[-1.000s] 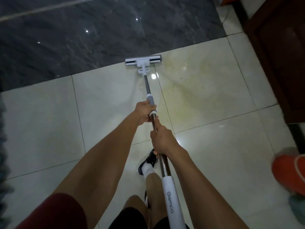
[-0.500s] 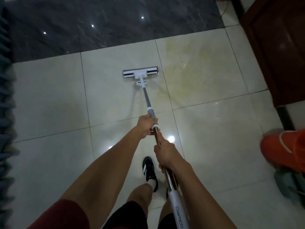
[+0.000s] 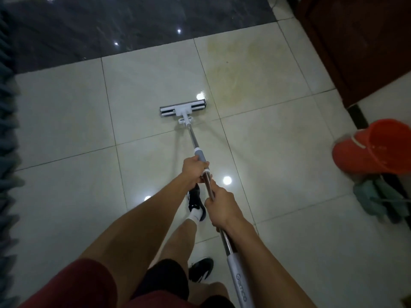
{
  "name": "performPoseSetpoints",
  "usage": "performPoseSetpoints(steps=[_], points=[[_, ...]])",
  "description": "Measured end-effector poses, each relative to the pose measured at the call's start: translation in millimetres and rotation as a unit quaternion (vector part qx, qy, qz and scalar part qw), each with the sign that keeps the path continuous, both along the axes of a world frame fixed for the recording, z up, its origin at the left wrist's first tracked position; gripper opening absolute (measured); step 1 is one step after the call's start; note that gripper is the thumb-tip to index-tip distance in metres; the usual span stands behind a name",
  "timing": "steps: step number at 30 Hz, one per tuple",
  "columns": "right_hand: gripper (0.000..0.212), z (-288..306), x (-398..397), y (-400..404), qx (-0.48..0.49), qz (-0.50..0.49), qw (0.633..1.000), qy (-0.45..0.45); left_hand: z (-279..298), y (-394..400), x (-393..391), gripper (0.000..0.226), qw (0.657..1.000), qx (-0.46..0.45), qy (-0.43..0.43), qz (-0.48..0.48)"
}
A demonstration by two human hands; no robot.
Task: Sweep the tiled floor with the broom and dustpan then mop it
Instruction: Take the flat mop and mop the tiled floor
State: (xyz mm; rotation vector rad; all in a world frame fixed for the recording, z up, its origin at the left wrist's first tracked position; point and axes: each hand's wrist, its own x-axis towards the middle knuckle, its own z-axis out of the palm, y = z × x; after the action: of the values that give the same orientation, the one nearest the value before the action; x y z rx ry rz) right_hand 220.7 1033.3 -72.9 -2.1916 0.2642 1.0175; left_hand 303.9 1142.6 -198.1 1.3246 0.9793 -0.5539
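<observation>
We see both hands wrapped closed around the mop handle (image 3: 201,158). The left hand (image 3: 194,166) grips the grey collar section further down the pole; the right hand (image 3: 220,204) clamps the bare metal shaft just behind it, nearer the body. The two hands sit close together, not touching.

The mop head (image 3: 183,110) lies flat on the pale tiled floor (image 3: 66,121), its right end at a grout line, just short of a yellowish stain (image 3: 246,72) on the tile beyond. Compared with half a second ago, we note the head now sits a full tile row further from the dark marble strip (image 3: 133,25); a second ago it was touching that strip's edge. So the mop has been drawn back toward the person. The head has also shifted rightward relative to the grout lines: earlier it rested wholly within the tile left of the stain, now it reaches the seam.

Grip arrangement unchanged across the frames: same hand order, same spots on the pole.

The forward foot, in a black shoe (image 3: 195,203) with white sock, shows between the forearms. A second black shoe (image 3: 201,268) has come into view lower down, not seen before.

At right, an orange bucket (image 3: 373,145) stands on the floor, showing more fully than earlier, with a greenish cloth (image 3: 378,198) beside it. Dark wooden furniture (image 3: 360,41) fills the upper right corner. The white lower grip of the handle bears lettering, partly readable.
</observation>
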Motion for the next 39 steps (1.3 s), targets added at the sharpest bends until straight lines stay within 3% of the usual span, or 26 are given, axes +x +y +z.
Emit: performPoseSetpoints(steps=[11, 18, 28, 39], points=[[0.065, 32.5, -185.5, -28.8, 0.052, -0.054, 0.997, -0.003, 40.1, -39.0, -180.7, 0.055, 1.000, -0.002, 0.001, 0.016], [0.068, 29.0, -203.6, -18.6, 0.054, -0.094, 0.994, 0.015, 38.7, -34.1, -197.1, 0.032, 0.999, 0.026, 0.013, -0.027], [0.048, 11.2, -98.5, 19.6, 0.034, -0.188, 0.982, -0.002, 24.8, -7.7, -82.0, 0.003, 0.996, 0.041, -0.009, -0.077], [0.041, 2.1, 87.9, 49.4, -0.019, -0.192, 0.981, 0.009, 0.6, 16.4, 104.7, 0.014, 0.996, 0.010, 0.009, -0.093]])
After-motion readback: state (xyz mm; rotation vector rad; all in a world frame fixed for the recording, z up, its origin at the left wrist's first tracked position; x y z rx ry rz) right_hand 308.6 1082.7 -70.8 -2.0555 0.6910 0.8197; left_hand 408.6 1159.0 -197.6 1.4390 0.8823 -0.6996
